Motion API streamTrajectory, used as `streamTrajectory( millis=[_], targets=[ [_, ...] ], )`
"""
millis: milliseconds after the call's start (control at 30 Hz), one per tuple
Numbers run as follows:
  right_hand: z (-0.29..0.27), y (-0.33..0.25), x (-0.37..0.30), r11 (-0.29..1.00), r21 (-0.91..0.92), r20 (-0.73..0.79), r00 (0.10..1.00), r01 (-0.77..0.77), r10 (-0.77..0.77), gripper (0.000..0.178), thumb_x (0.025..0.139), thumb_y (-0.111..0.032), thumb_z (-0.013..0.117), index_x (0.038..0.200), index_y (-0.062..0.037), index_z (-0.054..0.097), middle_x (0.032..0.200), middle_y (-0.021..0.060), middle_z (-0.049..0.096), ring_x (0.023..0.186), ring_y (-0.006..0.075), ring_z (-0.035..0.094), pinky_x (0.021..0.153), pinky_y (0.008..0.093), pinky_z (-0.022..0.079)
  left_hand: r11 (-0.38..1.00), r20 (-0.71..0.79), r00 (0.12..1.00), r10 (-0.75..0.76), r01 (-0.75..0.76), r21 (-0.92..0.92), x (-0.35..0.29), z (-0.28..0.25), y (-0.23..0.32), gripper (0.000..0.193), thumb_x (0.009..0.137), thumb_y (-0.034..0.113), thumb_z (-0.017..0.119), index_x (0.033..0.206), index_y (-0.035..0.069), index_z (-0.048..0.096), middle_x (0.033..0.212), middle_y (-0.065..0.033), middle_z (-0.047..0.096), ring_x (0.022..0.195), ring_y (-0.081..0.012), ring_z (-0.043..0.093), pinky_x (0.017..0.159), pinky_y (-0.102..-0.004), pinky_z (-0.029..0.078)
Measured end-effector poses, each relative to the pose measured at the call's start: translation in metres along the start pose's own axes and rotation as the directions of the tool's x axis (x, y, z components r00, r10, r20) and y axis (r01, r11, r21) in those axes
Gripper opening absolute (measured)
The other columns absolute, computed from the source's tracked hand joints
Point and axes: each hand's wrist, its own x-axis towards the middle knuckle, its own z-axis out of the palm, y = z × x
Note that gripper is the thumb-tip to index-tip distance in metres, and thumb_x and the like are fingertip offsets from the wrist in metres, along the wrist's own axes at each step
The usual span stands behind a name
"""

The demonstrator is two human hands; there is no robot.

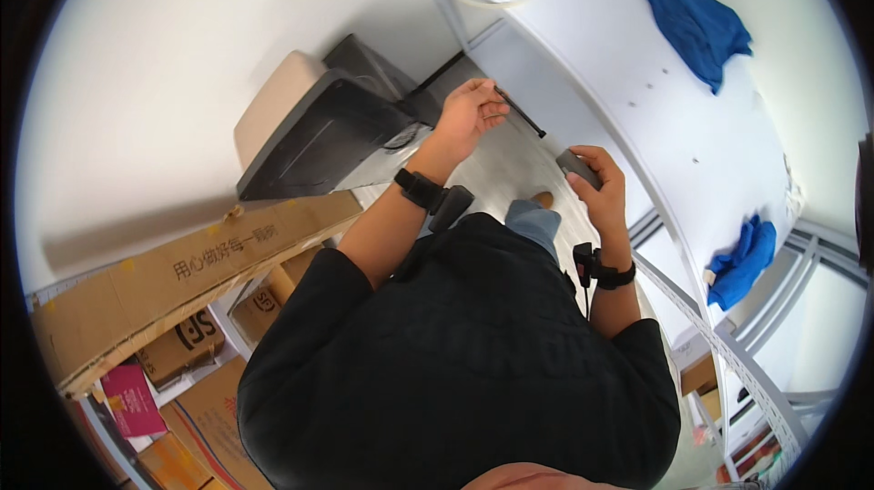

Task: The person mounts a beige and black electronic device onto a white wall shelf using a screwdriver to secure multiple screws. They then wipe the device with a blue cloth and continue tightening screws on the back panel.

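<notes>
Nearest is the person's faintly lettered black shirt point(455, 353) (dark characters mark cardboard point(223, 253) at left). The left hand point(466, 117) pinches a black rod point(523, 114) above the floor point(492, 162); the right hand point(603, 189) grips a gray block point(577, 167).

Left hand point(467, 117) pinches a thin black rod point(522, 112) by one end, free end angled toward the right hand point(604, 189). Right holds a small dark grey block point(577, 168). Hands apart. White table point(655, 135) on the right: pale ring point(499, 5), blue cloth point(696, 27), second blue cloth point(746, 258). Cardboard box point(196, 394) shelved lower left. Black wristband point(421, 189) on left wrist.
</notes>
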Motion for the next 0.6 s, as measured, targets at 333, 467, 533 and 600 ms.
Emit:
streamTrajectory(
  millis=[333,467,533,600],
  targets=[
    [0.131,-0.001,0.005,0.817,0.517,0.212,0.963,-0.257,0.169,0.030,0.082,-0.010,0.058,0.110,-0.0014,0.058,0.085,0.0084,0.062,0.073,0.0144,0.060,0.056,0.0241,0.043,0.981,-0.053,0.980,0.194,-0.194,0.015,-0.055,-0.103,0.052,0.021,0.099,0.029,0.051,0.089,0.011,0.057,0.081,0.0006,0.061,0.075,-0.0110,0.060,0.067,-0.0259,0.049],
    [0.170,0.000,0.002,0.769,0.572,0.219,0.957,-0.285,0.191,0.029,0.084,-0.016,0.057,0.110,-0.0033,0.055,0.079,0.0129,0.061,0.060,0.0146,0.054,0.056,0.0242,0.044,0.966,-0.038,0.970,0.239,-0.233,0.108,-0.064,-0.127,0.071,0.026,0.099,0.032,0.050,0.089,0.010,0.059,0.079,-0.0003,0.062,0.073,-0.0104,0.060,0.066,-0.0240,0.049],
    [0.186,-0.003,-0.001,0.738,0.604,0.236,0.952,-0.301,0.195,0.029,0.085,-0.017,0.056,0.110,-0.0030,0.055,0.077,0.0131,0.061,0.057,0.0147,0.054,0.055,0.0248,0.044,0.961,-0.014,0.967,0.255,-0.252,0.112,-0.068,-0.138,0.077,0.027,0.100,0.032,0.048,0.092,0.009,0.060,0.079,-0.0005,0.062,0.074,-0.0107,0.060,0.067,-0.0244,0.050],
    [0.198,-0.005,-0.003,0.732,0.615,0.240,0.954,-0.292,0.179,0.029,0.085,-0.017,0.056,0.110,-0.0028,0.056,0.077,0.0120,0.062,0.057,0.0144,0.054,0.054,0.0248,0.043,0.956,0.008,0.965,0.263,-0.262,0.132,-0.076,-0.146,0.084,0.031,0.101,0.034,0.046,0.097,0.007,0.061,0.081,-0.0017,0.063,0.076,-0.0119,0.061,0.068,-0.0251,0.051]
  ],
)
